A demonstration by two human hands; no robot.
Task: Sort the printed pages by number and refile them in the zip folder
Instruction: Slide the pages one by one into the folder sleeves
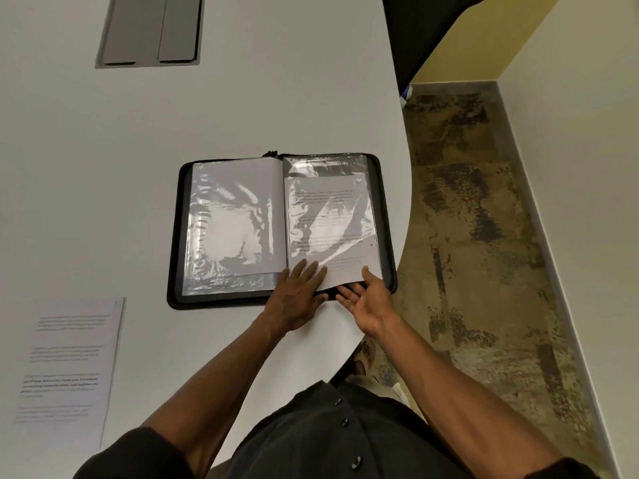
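A black zip folder (174, 257) lies open on the white table, showing clear plastic sleeves on both sides. A printed page (328, 233) sits partly inside the right-hand sleeve, its lower edge sticking out at the folder's near side. My left hand (297, 295) lies flat with straight fingers pressing on the lower left of that page. My right hand (366, 299) holds the page's lower right corner, thumb on top and fingers underneath. The left sleeve (235, 223) holds a blank-looking sheet.
Another printed page (69, 368) lies loose on the table at the near left. A grey recessed panel (152, 29) sits at the far left. The table's curved edge (404, 209) runs just right of the folder, with patterned carpet and a wall beyond.
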